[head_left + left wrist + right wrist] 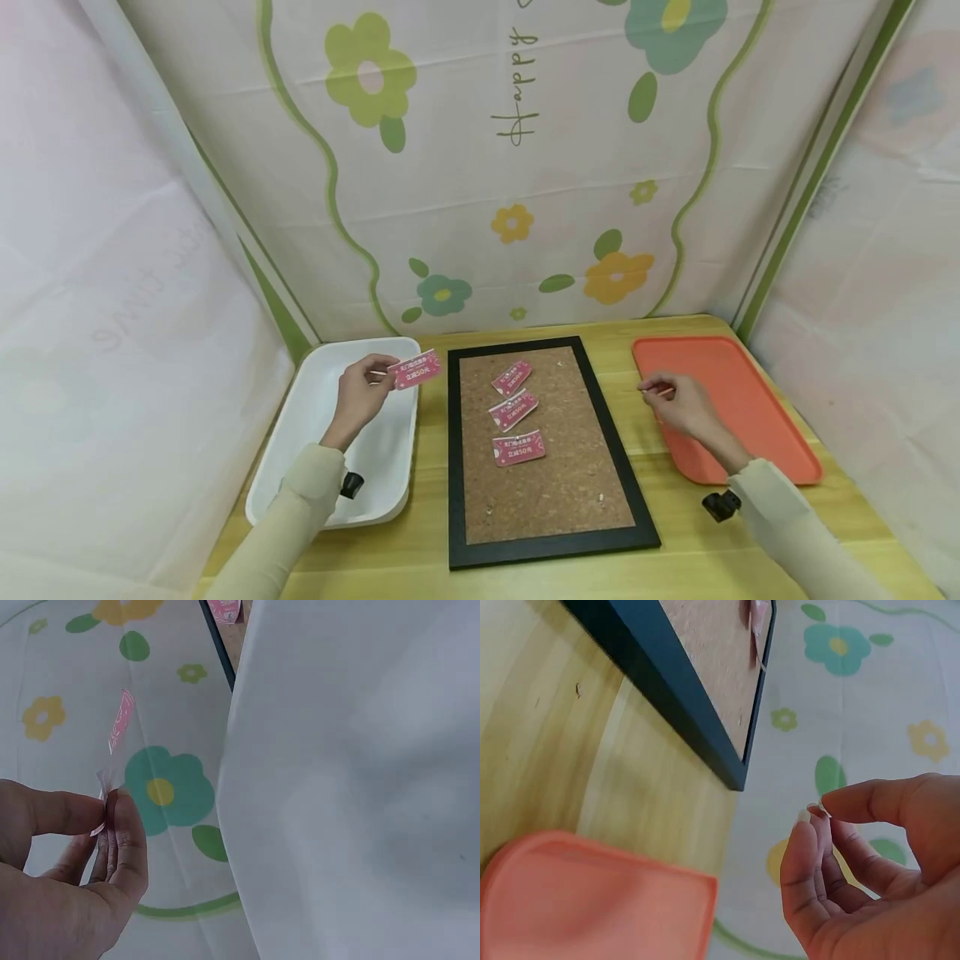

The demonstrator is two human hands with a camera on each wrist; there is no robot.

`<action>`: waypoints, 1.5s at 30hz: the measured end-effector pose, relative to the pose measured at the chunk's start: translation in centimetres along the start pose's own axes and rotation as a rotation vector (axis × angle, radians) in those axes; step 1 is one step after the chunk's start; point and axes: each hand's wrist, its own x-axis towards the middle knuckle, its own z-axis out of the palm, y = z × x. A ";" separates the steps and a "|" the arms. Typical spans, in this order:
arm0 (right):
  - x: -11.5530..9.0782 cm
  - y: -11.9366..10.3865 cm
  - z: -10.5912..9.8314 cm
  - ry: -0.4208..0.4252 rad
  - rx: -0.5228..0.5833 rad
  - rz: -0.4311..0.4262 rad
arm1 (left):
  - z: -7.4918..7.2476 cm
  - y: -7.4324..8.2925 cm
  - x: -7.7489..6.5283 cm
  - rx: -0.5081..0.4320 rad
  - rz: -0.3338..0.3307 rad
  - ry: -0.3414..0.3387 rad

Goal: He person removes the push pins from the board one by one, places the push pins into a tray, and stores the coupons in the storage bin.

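My left hand (365,390) pinches a pink printed card (417,370) by its left end, above the white tub (258,492). In the left wrist view the card (122,720) appears nearly edge-on beyond the thumb and fingertips. Three similar pink cards (519,448) lie in a column on the cork board (555,492), with small pins at their upper edges. To the right of the board, my right hand (681,404) is raised by the left edge of the red tray (750,408). Its thumb and fingertips pinch a tiny pale thing (815,811), mostly hidden by the fingers.
The cork board's black frame (455,467) sits between tub and tray on the wooden table (360,567). Several small clear pins (601,500) stand in the lower cork and one near its top right corner. Flower-printed cloth (480,183) walls the back and sides.
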 end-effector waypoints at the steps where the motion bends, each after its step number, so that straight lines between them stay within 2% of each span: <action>1: 0.0 0.3 -0.1 -0.004 0.011 0.013 | -0.2 -0.2 0.1 0.003 -0.005 0.005; 9: 0.4 3.2 -1.0 -0.056 0.090 0.129 | -1.2 -1.9 0.7 0.078 -0.038 0.029; 15: 0.7 5.5 -1.8 -0.072 0.125 0.175 | -1.7 -3.3 1.4 0.121 -0.068 0.039; 21: 0.7 7.6 -2.7 -0.055 0.096 0.197 | -1.9 -4.6 3.0 0.152 -0.077 0.060; 26: 0.8 8.7 -3.2 -0.054 0.082 0.209 | -2.2 -5.8 3.9 0.181 -0.116 0.061; 32: 0.8 9.6 -3.5 -0.053 0.072 0.205 | -2.9 -7.4 4.3 0.194 -0.154 0.065; 39: 1.5 10.6 -3.7 -0.073 0.085 0.280 | -3.6 -9.1 4.6 0.224 -0.185 0.099; 45: 2.2 11.5 -3.7 -0.068 0.069 0.304 | -4.0 -10.5 4.2 0.256 -0.197 0.108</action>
